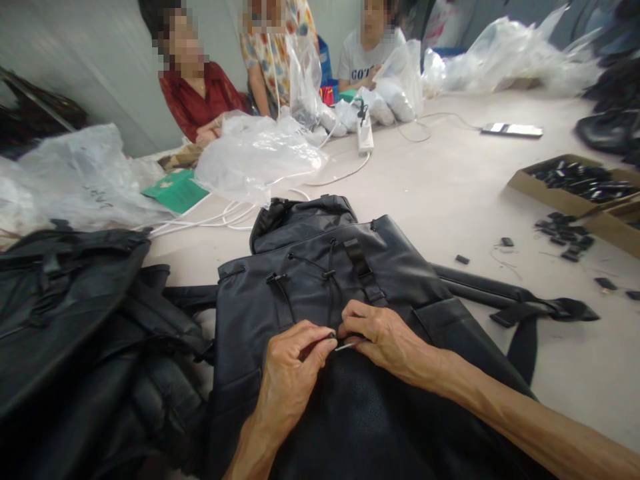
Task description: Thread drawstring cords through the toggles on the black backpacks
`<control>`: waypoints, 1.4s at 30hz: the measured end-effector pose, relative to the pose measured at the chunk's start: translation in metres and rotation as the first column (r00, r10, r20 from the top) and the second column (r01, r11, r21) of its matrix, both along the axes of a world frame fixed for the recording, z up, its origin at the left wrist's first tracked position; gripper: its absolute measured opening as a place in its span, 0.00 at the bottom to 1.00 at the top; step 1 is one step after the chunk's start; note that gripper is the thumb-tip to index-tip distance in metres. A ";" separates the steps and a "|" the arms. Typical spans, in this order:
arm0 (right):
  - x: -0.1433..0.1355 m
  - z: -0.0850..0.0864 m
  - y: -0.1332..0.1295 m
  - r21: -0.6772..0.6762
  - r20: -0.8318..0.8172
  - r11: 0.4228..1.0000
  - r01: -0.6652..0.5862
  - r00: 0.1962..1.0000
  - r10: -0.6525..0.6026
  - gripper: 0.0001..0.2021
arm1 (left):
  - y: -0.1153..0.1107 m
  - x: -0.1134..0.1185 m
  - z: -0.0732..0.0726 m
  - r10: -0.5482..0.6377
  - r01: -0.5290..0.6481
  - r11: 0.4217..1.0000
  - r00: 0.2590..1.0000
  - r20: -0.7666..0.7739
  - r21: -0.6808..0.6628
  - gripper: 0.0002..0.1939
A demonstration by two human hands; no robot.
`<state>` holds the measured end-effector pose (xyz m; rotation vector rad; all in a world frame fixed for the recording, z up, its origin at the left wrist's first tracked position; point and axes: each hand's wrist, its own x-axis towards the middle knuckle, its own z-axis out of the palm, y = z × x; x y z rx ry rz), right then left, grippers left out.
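Observation:
A black leather-look backpack (385, 413) lies front up before me, its flap folded back at the far end. A drawstring cord (311, 264) with a toggle (329, 274) runs down its middle toward my fingers. My left hand (295, 367) is closed in a pinch on a small black piece (332, 336), which seems to be at the cord's lower end; its exact kind is hidden. Close against it, my right hand (375, 333) is closed with curled fingers, and a thin pale rod (345, 346) sticks out from them toward the left thumb.
More black bags (65, 320) pile up at left. Cardboard boxes of small black parts (580, 180) stand at right, with loose black pieces (563, 233) near them. Plastic bags (260, 153), a power strip (365, 133) and white cables (220, 220) lie farther back. Several people are across the table.

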<state>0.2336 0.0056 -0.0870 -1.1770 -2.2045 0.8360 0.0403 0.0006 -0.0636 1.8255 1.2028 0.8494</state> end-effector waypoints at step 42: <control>-0.002 0.030 0.004 -0.262 -0.185 0.938 0.229 0.942 -0.281 0.13 | 0.001 -0.002 -0.005 -0.058 0.061 0.996 0.997 -0.050 0.058 0.04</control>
